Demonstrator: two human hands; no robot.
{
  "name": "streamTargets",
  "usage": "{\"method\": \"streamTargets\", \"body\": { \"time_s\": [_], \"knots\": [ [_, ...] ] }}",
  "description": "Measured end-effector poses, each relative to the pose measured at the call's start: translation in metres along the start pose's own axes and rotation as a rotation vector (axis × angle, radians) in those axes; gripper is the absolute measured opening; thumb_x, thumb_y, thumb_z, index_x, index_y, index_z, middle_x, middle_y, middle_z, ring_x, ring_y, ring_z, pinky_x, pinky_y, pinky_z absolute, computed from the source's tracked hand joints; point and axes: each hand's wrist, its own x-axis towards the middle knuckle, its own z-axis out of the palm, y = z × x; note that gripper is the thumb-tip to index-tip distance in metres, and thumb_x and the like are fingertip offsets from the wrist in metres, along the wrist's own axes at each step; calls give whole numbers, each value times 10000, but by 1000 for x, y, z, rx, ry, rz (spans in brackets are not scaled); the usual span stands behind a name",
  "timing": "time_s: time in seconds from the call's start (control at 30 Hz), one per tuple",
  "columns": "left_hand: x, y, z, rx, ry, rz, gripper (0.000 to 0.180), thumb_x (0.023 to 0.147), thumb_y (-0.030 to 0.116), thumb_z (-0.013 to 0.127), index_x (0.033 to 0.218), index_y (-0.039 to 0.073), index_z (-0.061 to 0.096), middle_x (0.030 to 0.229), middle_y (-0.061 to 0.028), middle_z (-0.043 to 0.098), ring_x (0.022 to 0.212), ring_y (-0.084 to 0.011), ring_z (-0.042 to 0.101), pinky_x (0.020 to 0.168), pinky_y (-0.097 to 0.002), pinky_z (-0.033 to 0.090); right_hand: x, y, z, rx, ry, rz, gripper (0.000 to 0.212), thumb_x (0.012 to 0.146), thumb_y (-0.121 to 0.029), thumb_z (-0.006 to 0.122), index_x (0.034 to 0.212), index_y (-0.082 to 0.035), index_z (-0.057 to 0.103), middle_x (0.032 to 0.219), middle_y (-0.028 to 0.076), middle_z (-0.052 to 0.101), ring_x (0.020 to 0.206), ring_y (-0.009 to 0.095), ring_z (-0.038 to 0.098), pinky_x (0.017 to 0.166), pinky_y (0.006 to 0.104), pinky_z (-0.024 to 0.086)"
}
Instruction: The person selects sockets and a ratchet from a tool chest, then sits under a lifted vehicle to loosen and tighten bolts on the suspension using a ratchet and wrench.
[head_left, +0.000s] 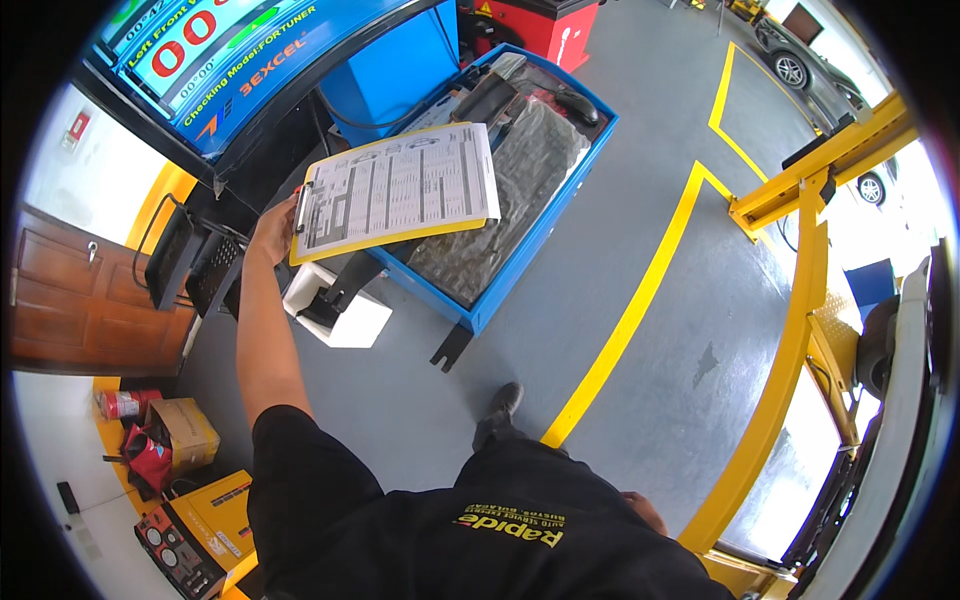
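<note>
My left arm reaches forward, and my left hand [273, 232] is closed on the clip end of a yellow clipboard [400, 240]. A printed form [405, 185] lies on the board under its metal clip. The clipboard is over the near left part of a blue cart [545, 235], whose top carries a wrinkled grey cover [500, 225] and dark tools. Down at my right side, only a small part of my right hand [645, 512] shows past my black shirt; its fingers are hidden.
A large display screen [215, 75] stands at the upper left beside a black shelf [210, 260]. A white box [355, 320] sits by the cart's near corner. Yellow lift posts [800, 330] rise on the right, with cars beyond. A yellow machine [200, 530] and cardboard box [187, 432] are lower left.
</note>
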Motion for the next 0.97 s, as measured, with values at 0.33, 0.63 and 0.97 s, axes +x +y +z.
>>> {"method": "streamTargets", "body": {
  "time_s": [0.33,0.63,0.97],
  "knots": [
    [-39,-1,-25,377,592,675,476,1008,393,690,1294,13,687,1220,-123,731,1052,-214,698,928,-308,519,7,13,3,285,56,97,402,1014,-256,633,1386,-112,584,1199,83,697,985,227,675,863,450,557],
    [-371,-48,349,-183,-1986,588,366,1000,230,697,1305,29,712,1242,-204,650,1162,-339,626,995,-450,495,47,21,9,402,74,166,397,984,-233,633,1361,-113,595,1172,84,722,1017,246,705,841,460,578],
    [-508,-78,473,-662,-1933,168,131,953,129,675,1035,51,609,1034,-96,575,913,-242,578,891,-443,462,86,98,10,33,554,-258,406,983,-309,627,1334,-105,628,1173,99,733,944,238,722,746,399,581]
  ]
}}
